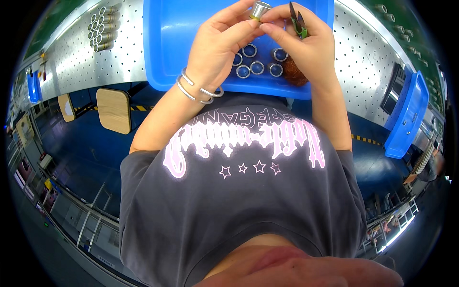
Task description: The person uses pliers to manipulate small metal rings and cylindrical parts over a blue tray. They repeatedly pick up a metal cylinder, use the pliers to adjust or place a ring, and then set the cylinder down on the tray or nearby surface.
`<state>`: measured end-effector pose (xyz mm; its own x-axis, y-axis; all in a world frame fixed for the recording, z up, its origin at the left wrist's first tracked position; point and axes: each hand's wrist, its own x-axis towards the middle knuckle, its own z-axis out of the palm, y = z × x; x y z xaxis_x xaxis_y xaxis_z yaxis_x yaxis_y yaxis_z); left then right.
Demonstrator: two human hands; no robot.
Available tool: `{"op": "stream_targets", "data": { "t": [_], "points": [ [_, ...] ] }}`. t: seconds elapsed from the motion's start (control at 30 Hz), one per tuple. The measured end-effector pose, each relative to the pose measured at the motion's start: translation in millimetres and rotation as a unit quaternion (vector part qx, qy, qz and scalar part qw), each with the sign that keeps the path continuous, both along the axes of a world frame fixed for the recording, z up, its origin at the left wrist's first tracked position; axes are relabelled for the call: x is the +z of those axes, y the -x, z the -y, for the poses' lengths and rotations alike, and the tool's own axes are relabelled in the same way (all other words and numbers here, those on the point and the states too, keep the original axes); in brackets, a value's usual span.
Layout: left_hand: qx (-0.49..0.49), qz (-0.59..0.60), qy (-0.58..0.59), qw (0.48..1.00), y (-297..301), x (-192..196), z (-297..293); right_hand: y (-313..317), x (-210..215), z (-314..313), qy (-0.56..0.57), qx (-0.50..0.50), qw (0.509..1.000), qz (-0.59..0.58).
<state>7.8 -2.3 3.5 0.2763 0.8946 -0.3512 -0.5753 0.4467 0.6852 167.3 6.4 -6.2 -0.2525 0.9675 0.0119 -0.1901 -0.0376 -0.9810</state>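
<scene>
A short silver metal sleeve [261, 8] with a yellowish band round its lower end is pinched between both hands above a blue tray [160, 57]. My left hand [217, 42] grips its left side with thumb and fingers. On the other side, the thumb and fingertips of my right hand [306, 45] press at its lower end. Small thread snips [299, 23] with dark blades and a green handle are tucked in my right hand, blades pointing away from me. Below the hands, several similar metal sleeves [257, 67] stand in the tray, beside a bundle of copper-brown wire or thread [295, 74].
The tray rests on a perforated metal bench [126, 57]. Several sleeves with yellowish bands [103, 28] are grouped at the far left. To the right are a dark flat device [394, 88] and another blue tray [407, 117]. A wooden stool seat [113, 110] is at the left.
</scene>
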Motion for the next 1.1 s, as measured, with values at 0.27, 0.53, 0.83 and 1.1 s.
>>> {"op": "stream_targets", "data": {
  "t": [0.27,0.53,0.83,1.1],
  "points": [
    [-0.026,-0.099,-0.103,0.989,2,-16,0,-2,12,-3,-0.053,-0.031,0.998,0.016],
    [-0.005,-0.12,-0.082,0.989,1,-12,1,-3,14,-11,-0.095,-0.09,0.988,0.078],
    [0.062,-0.012,0.024,0.998,5,-6,-6,-15,17,3,-0.174,-0.074,0.927,0.323],
    [0.032,-0.049,-0.002,0.998,5,6,-2,-8,17,2,-0.203,-0.072,0.911,0.35]
  ]
}}
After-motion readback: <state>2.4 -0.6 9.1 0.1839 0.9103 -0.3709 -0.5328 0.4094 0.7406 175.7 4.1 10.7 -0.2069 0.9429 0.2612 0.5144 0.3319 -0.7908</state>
